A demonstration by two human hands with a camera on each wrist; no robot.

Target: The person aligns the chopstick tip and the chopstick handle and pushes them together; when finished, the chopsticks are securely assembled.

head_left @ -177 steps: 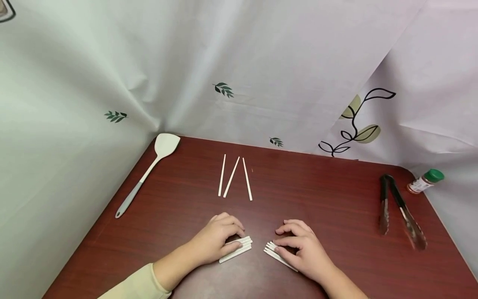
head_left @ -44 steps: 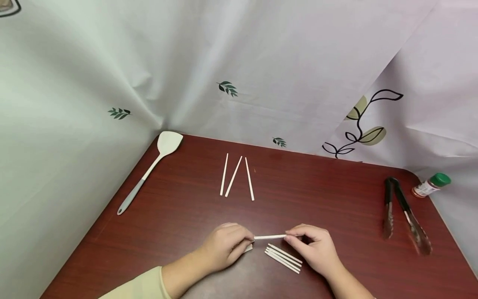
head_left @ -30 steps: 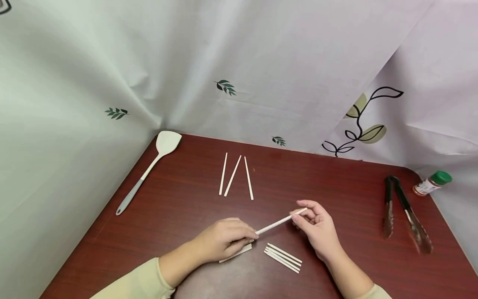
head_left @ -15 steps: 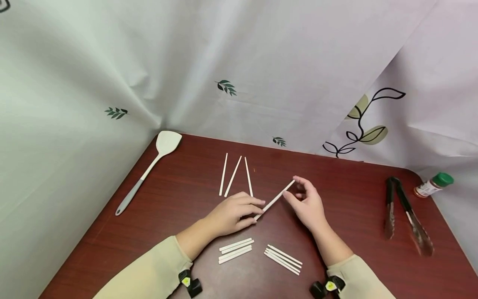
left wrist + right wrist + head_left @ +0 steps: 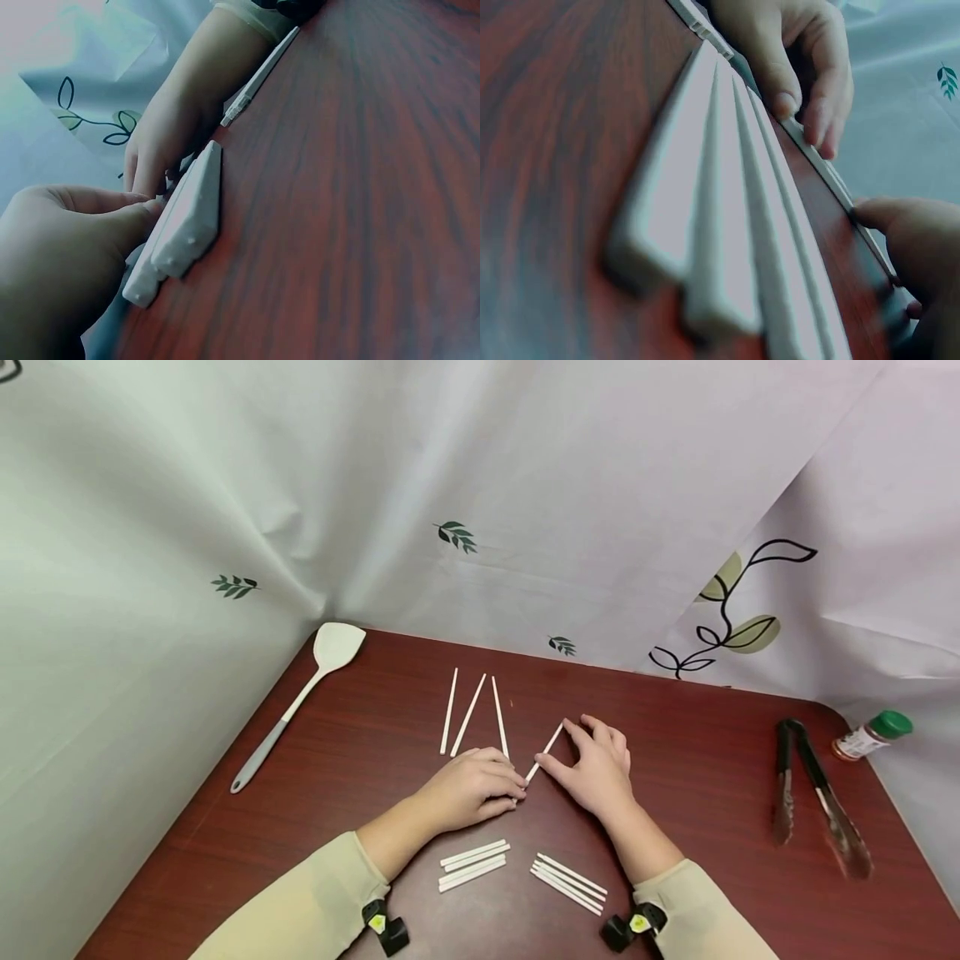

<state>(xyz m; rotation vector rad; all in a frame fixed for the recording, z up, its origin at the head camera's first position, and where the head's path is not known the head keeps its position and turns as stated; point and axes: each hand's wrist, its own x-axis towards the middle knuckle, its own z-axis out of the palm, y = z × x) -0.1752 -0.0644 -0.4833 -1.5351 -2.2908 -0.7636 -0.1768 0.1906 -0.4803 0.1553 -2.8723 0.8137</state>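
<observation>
In the head view, a slim white stick (image 5: 546, 749) slants on or just above the table, its lower end beside the foot of the rightmost of three spread sticks (image 5: 465, 718). My left hand (image 5: 472, 789) pinches it near the lower end, partly covering that end. Thumb and fingers of my right hand (image 5: 596, 768) grip its upper part. The right wrist view shows the same stick (image 5: 817, 161) running between both hands. Closer to me lie two groups of similar sticks, a left group (image 5: 472, 866) and a right group (image 5: 568, 883), each of several sticks.
A white spatula (image 5: 300, 697) with a grey handle lies along the left edge. Metal tongs (image 5: 817, 793) with black handles rest at the right, near a green-capped seasoning bottle (image 5: 870, 735). A patterned white cloth (image 5: 525, 568) hangs behind the dark red table (image 5: 675, 727).
Both hands have left the near groups, carrying one stick from the left group away from me. In the last half second the right hand shifted left, turning the stick steeper.
</observation>
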